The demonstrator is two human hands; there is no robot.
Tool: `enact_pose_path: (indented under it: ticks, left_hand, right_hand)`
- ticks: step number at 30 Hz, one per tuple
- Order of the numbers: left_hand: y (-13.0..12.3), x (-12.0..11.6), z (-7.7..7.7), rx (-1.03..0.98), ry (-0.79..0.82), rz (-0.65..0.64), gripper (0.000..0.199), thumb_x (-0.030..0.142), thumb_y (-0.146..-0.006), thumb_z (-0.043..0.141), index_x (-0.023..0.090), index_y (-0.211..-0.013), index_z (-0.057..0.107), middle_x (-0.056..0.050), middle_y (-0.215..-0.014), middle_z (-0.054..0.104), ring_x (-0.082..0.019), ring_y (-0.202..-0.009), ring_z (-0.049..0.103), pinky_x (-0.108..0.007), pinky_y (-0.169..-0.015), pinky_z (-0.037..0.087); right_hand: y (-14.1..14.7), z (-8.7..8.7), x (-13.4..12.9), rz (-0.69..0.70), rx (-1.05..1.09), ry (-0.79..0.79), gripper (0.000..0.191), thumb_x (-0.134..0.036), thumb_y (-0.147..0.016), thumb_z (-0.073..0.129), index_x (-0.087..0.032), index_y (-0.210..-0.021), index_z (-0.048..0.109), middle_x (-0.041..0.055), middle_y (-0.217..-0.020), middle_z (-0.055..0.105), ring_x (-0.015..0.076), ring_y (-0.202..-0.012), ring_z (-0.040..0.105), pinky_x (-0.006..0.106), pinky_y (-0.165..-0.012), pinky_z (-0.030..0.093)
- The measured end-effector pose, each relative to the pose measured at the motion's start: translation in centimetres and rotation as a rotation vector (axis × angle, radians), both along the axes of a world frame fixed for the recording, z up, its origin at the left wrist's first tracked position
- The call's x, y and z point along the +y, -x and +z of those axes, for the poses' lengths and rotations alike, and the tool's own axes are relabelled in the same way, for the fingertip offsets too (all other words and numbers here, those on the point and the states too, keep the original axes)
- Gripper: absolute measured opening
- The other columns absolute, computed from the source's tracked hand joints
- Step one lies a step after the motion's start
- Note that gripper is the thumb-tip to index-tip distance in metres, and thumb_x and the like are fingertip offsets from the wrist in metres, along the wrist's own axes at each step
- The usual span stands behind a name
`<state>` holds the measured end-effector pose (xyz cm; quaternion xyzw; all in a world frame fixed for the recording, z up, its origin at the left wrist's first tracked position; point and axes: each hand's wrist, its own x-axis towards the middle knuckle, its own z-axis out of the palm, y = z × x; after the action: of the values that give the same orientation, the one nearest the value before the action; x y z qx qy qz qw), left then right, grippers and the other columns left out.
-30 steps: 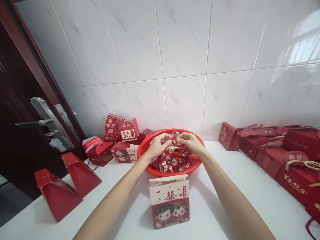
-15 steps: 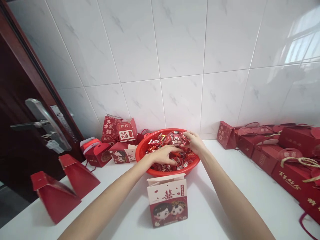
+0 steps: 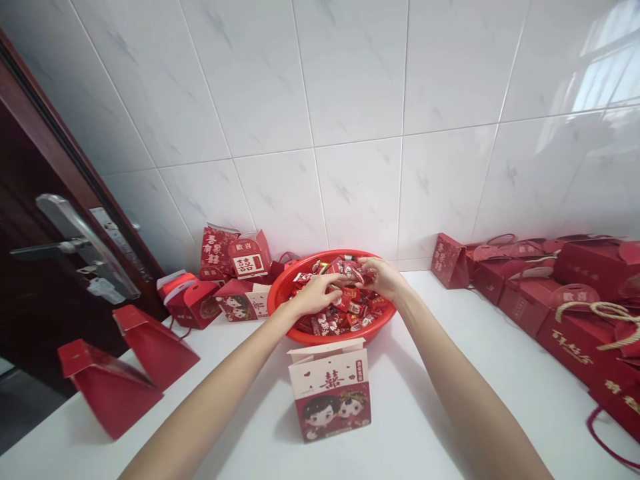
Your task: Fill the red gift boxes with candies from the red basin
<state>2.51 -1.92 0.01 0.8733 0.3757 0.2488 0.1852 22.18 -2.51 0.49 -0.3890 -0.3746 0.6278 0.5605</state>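
A round red plastic basin (image 3: 277, 303) holds a heap of small red-wrapped candies (image 3: 327, 325), and both my hands are inside its rim. My right hand (image 3: 384, 277) pinches a red candy packet (image 3: 353, 272) above the right side of the heap. Reaching in from the left, my left hand (image 3: 319, 293) has its fingers stretched toward that packet, thumb apart, over the candies. Its fingertips are partly lost against the wrappers. In front of the basin stands an upright pink-and-red gift box (image 3: 331, 399) with two cartoon figures, its top open.
Two red peaked boxes (image 3: 155, 350) stand at the left, near a dark door with a metal handle (image 3: 87, 243). Printed red boxes (image 3: 249, 257) are stacked behind left. Many red boxes with cord handles (image 3: 570, 313) line the right side. A tiled wall (image 3: 360, 193) closes the back.
My left hand has moved up and toward my right hand, which has drawn the candy packet slightly left. The view has shifted a little; the boxes stand as before.
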Motion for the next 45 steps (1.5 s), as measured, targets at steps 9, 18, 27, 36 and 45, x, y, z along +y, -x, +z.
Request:
enact_pose_path:
  ticks: [9,18,27,36,45]
  left_hand:
    - [0.5,0.9,-0.2,-0.326,-0.116,0.222,0.025,0.028,-0.082,0.057,0.016,-0.101,0.068,-0.006,-0.091,0.072,-0.020,-0.081,0.067,-0.033,-0.078,0.054]
    - [0.4,1.0,-0.3,-0.470,-0.058,0.151,0.026,0.033,-0.083,0.058,0.017,-0.103,0.063,-0.004,-0.090,0.067,-0.016,-0.077,0.062,-0.027,-0.072,0.050]
    - [0.3,0.6,-0.1,-0.478,0.042,0.012,0.031,0.040,-0.082,0.064,0.017,-0.103,0.065,-0.004,-0.089,0.066,-0.017,-0.082,0.061,-0.030,-0.078,0.050]
    - [1.3,-0.5,0.7,-0.029,0.235,0.052,0.012,0.022,-0.067,0.058,0.016,-0.069,0.068,0.000,-0.066,0.065,-0.016,-0.065,0.058,-0.026,-0.064,0.045]
    - [3.2,-3.8,3.1,0.392,0.257,-0.013,0.049,0.012,-0.058,0.067,0.024,-0.104,0.077,-0.003,-0.102,0.072,-0.020,-0.086,0.064,-0.023,-0.071,0.047]
  right_hand:
    - [-0.2,-0.1,-0.5,0.093,-0.034,-0.048,0.033,-0.003,-0.056,0.067,-0.018,-0.085,0.065,-0.0010,-0.067,0.065,0.0165,-0.070,0.065,0.031,-0.066,0.057]
    - [-0.3,-0.6,-0.7,0.331,-0.077,-0.110,0.038,-0.009,-0.059,0.077,-0.019,-0.095,0.068,0.0026,-0.078,0.073,0.0211,-0.089,0.072,0.034,-0.082,0.057]
    - [-0.5,-0.6,-0.7,0.354,-0.084,-0.140,0.046,-0.012,-0.057,0.083,-0.021,-0.100,0.068,0.0021,-0.076,0.073,0.0226,-0.084,0.073,0.035,-0.080,0.058]
    - [-0.3,-0.8,-0.1,0.064,-0.061,-0.131,0.030,-0.008,-0.057,0.078,-0.020,-0.082,0.067,-0.0001,-0.071,0.071,0.0155,-0.065,0.067,0.026,-0.057,0.055]
    - [-0.2,-0.3,-0.7,0.161,-0.062,-0.083,0.028,-0.009,-0.057,0.077,-0.020,-0.081,0.068,0.0012,-0.079,0.068,0.0178,-0.076,0.065,0.033,-0.060,0.062]
